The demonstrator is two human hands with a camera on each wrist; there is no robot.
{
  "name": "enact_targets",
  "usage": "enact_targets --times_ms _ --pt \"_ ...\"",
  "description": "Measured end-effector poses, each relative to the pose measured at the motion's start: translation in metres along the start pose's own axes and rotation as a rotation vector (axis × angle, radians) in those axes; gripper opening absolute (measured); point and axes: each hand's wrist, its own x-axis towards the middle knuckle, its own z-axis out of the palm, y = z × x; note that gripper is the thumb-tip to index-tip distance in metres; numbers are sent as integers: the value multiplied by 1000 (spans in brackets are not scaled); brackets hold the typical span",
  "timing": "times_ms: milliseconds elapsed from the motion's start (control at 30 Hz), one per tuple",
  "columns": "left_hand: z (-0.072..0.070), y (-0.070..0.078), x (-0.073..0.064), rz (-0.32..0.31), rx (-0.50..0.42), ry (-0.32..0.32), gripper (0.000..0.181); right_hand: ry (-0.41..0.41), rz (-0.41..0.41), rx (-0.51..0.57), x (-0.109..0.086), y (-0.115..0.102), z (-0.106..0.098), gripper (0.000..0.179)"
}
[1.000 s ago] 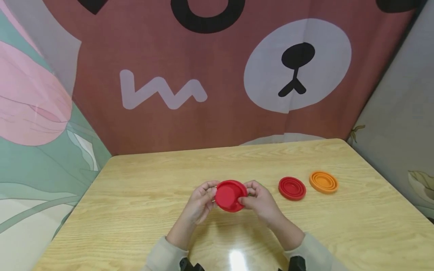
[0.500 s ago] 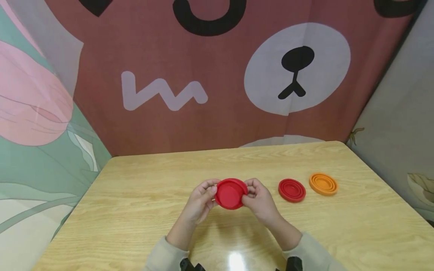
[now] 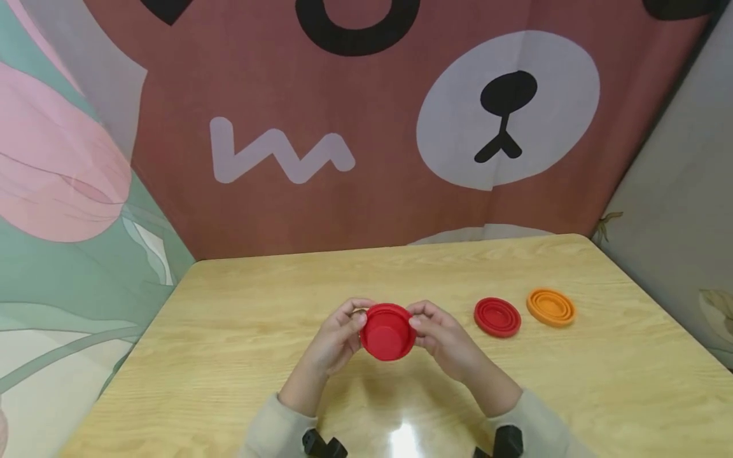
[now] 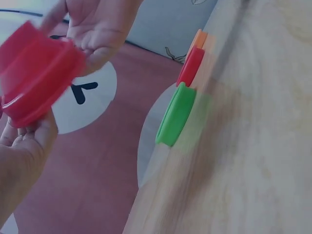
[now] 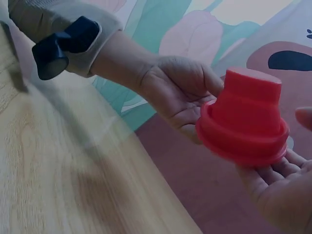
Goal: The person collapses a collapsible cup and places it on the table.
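Observation:
A red collapsible cup (image 3: pixel 387 334) is held up above the table between both hands. In the right wrist view its stepped, narrower end stands out from a wide ringed rim, so the cup (image 5: pixel 248 117) is extended. My left hand (image 3: pixel 338 337) pinches the rim on the left, thumb on the near face and fingers behind. On the opposite side my right hand (image 3: pixel 443 337) grips the rim with thumb and fingers. The left wrist view shows the same cup (image 4: pixel 39 78), blurred, between the two palms.
A flattened red collapsible cup (image 3: pixel 497 317) and an orange one (image 3: pixel 551 307) lie on the wooden table (image 3: pixel 258 305) to the right. A flat green one (image 4: pixel 176 114) appears only in the left wrist view. A printed bear curtain (image 3: pixel 366 216) hangs behind the table.
My right thumb has moved from inside the cup to its upper right rim. The cup has tilted, and its lopsided inside now looks even. The other cups stay where they were.

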Motion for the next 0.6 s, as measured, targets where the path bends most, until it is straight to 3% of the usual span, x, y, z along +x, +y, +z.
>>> enact_targets --times_ms 133,333,433,600 --pt "0 -2 -4 -7 41 -69 24 16 51 28 0 0 3 16" --pt "-2 -4 -8 -41 37 -146 35 16 38 51 0 -1 -1 20" --pt "-1 -6 -8 -68 56 -141 42 27 33 45 -2 -2 -3 20" --pt "0 -6 -10 -88 88 -87 37 35 85 7 -6 -3 -4 21"
